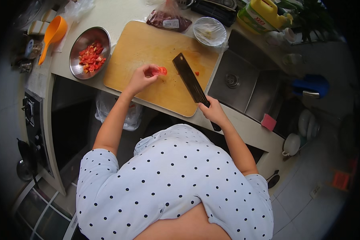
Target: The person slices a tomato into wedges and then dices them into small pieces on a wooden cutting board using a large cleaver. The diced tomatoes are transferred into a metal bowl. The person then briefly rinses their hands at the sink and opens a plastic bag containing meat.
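Observation:
My left hand [143, 79] is closed on a red tomato piece [160, 71], pinched at the fingertips just above the wooden cutting board [128, 48]. In my right hand [214, 112] is the dark handle of a cleaver [188, 77]. Its broad blade points away from me and to the left, over the right half of the board. A small red scrap [197, 73] lies on the board to the right of the blade. Left of the board stands a steel bowl [74, 52] with chopped tomato [92, 58] in it.
A bag of dark red meat [170, 20] and a plastic-covered bowl [209, 31] sit at the board's far edge. Right of it is a steel sink [244, 60], with a pink sponge [269, 122] at its near corner. An orange ladle [54, 32] lies far left; a yellow jug [264, 14] stands at the back.

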### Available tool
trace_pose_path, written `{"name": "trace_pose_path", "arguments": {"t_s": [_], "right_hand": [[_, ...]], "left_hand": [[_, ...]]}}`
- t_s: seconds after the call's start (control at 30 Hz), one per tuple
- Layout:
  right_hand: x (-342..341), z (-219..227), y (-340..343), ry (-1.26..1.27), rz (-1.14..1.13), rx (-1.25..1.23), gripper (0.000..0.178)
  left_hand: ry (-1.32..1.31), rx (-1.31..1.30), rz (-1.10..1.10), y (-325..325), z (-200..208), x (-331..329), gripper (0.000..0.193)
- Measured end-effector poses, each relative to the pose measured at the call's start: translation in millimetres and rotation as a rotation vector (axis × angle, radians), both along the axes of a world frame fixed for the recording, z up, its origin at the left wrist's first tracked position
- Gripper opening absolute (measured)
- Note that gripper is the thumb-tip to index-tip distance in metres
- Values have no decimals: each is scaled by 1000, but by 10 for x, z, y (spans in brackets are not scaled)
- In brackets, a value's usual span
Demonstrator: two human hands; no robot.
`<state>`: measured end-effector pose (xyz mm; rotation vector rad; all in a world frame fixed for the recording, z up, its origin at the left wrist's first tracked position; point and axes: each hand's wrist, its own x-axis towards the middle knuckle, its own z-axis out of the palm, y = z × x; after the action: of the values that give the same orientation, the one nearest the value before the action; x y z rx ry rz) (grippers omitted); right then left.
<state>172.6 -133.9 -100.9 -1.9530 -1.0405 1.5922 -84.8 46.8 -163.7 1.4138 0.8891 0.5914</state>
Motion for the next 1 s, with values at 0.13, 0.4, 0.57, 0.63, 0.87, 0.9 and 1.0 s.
{"name": "trace_pose_path", "arguments": {"t_s": [0.13, 0.4, 0.57, 0.63, 0.87, 0.9, 1.0], "right_hand": [[41, -55, 139, -25, -66, 106, 24], [-106, 352, 186, -200, 34, 232, 31], [-127, 408, 46, -146, 68, 125, 41], [-138, 389, -12, -176, 100, 120, 46], [-294, 171, 322, -307, 180, 188, 42], [-397, 101, 487, -318, 156, 277, 42], [-487, -22, 539, -343, 145, 377, 40]], "left_hand": [[102, 235, -281, -363, 167, 452, 17], [207, 965, -70, -562, 103, 546, 22], [115, 946, -30, -700, -61, 647, 20], [105, 956, -42, -680, -129, 634, 19], [85, 891, -18, -674, -138, 631, 15], [98, 892, -15, -662, -123, 639, 15], [135, 891, -12, -712, -139, 605, 14]]}}
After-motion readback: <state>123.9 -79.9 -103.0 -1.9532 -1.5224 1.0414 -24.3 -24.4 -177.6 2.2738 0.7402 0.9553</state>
